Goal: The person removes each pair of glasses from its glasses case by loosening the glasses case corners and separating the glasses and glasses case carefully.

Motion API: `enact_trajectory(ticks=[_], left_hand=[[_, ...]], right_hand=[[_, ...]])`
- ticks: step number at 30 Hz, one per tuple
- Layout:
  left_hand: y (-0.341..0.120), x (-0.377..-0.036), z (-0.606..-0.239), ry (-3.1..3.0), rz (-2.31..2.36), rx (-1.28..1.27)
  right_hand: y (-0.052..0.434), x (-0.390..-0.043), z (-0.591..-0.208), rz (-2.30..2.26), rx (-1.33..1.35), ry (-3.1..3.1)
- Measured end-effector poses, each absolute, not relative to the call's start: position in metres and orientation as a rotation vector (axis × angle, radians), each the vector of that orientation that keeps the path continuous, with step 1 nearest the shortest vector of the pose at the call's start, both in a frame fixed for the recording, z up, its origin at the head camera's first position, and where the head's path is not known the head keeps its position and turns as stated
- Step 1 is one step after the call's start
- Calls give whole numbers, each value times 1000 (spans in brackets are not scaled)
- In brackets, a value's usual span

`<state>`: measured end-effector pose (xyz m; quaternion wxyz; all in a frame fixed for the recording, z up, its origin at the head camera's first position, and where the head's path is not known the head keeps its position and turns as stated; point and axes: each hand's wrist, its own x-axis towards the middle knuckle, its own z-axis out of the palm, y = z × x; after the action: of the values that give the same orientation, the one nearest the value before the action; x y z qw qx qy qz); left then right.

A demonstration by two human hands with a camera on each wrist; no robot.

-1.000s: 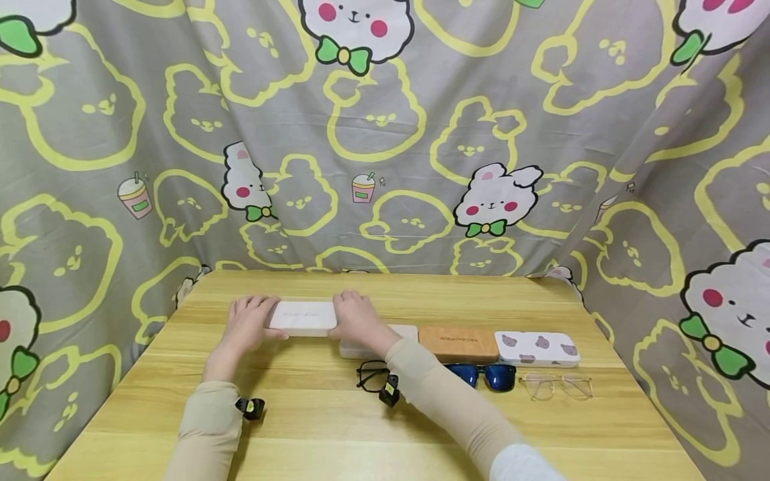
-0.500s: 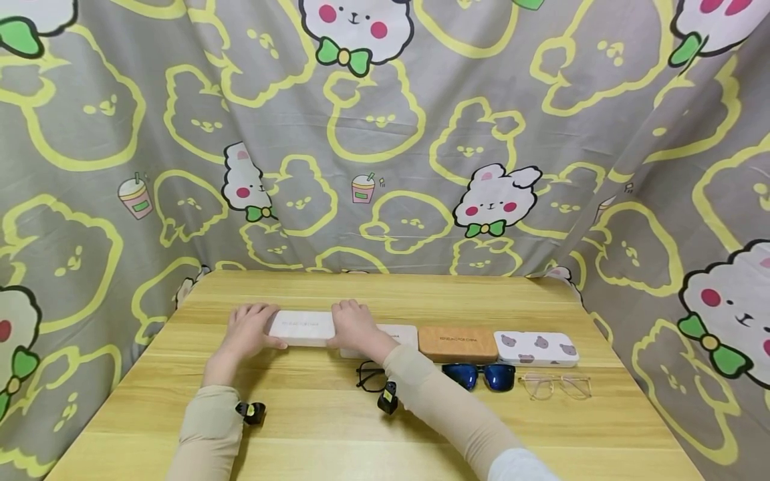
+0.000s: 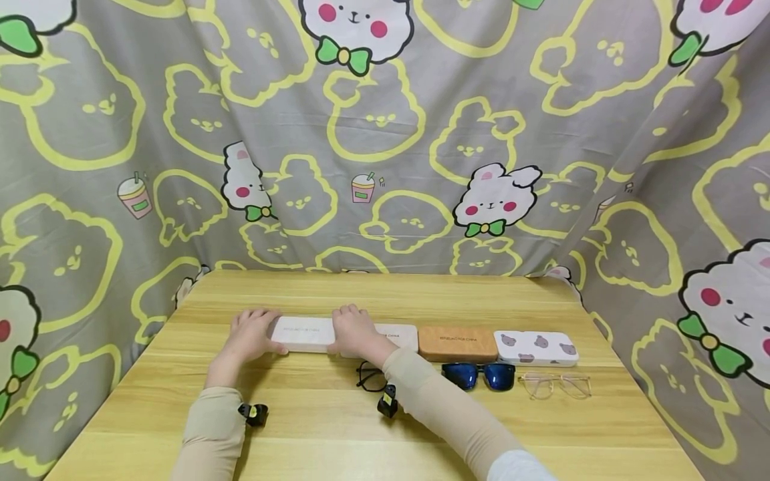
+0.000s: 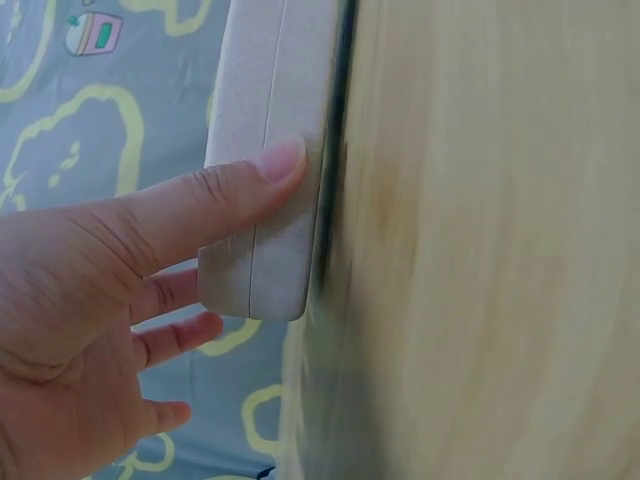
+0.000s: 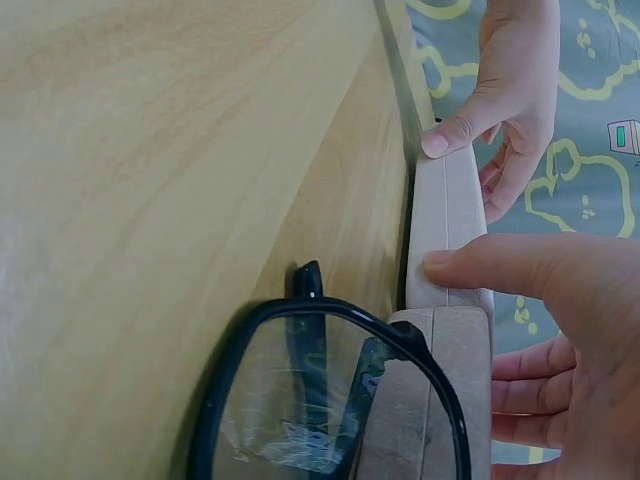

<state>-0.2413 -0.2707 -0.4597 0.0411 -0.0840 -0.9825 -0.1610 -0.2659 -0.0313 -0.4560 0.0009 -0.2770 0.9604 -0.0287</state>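
— White case (image 3: 303,333): where is it now?

— Down low at the left end of the row on the tabletop (image 3: 373,427), held between my two hands. A second ago I have it raised a little, its top nearer the curtain; now it sits lower, its right end just beside the grey case (image 3: 397,333). I cannot tell whether its underside fully touches the wood.

— And your hands?

— My left hand (image 3: 249,336) grips the left end: thumb on the near side wall (image 4: 262,170), fingers curled round behind. My right hand (image 3: 355,329) grips the right end the same way, thumb (image 5: 500,268) pressed across the seam between lid and base.

— So the lid is shut?

— It looks shut; the seam runs straight in both wrist views.

— What does the lowering mean?

— I judge that the case is being set down in line with the others: grey case, then brown case (image 3: 458,343), then bear-print case (image 3: 537,347).

— And the glasses?

— Untouched: black-framed glasses (image 3: 371,376) in front of the grey case, blue sunglasses (image 3: 481,375) and clear-framed glasses (image 3: 556,385) further right, all lying outside their cases.
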Motion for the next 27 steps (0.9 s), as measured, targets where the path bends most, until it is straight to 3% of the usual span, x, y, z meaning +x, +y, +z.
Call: enact_trajectory(ticks=[27], left_hand=[[-266, -236, -463, -3080, -556, -226]], right_hand=[[-31, -263, -458, -94, -812, 2975]])
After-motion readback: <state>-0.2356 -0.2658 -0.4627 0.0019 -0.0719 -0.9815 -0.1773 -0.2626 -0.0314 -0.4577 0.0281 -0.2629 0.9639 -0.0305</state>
